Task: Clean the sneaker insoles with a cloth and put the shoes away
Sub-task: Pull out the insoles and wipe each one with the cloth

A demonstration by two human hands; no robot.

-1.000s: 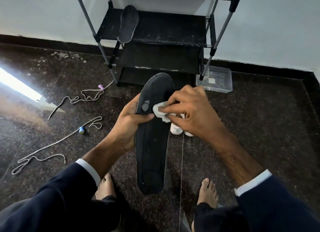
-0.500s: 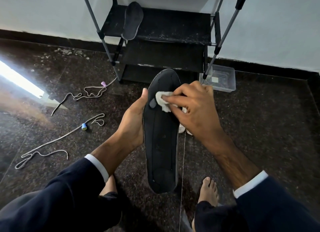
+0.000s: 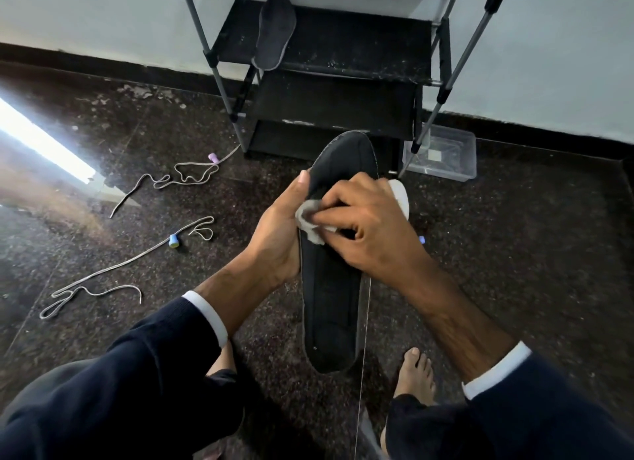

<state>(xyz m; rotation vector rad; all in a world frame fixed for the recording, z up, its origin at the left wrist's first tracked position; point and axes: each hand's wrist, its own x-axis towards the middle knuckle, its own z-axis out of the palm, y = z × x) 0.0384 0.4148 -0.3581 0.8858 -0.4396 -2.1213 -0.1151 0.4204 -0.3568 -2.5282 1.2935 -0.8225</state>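
Head view, risk: the black insole (image 3: 329, 288) is held in the air above the floor (image 3: 514, 271) only along its left edge, so a hard wipe could twist it loose and drop it.
Head view, risk: the small cloth (image 3: 308, 221) may slip from the fingertips (little of it shows).
Head view, left hand (image 3: 278, 240): curled round the insole's left edge, thumb up along the rim.
Head view, right hand (image 3: 370, 233): fingers bent, pinching the cloth against the insole's forefoot.
Head view, second insole (image 3: 274, 31): resting on the shoe rack (image 3: 343, 48) shelf.
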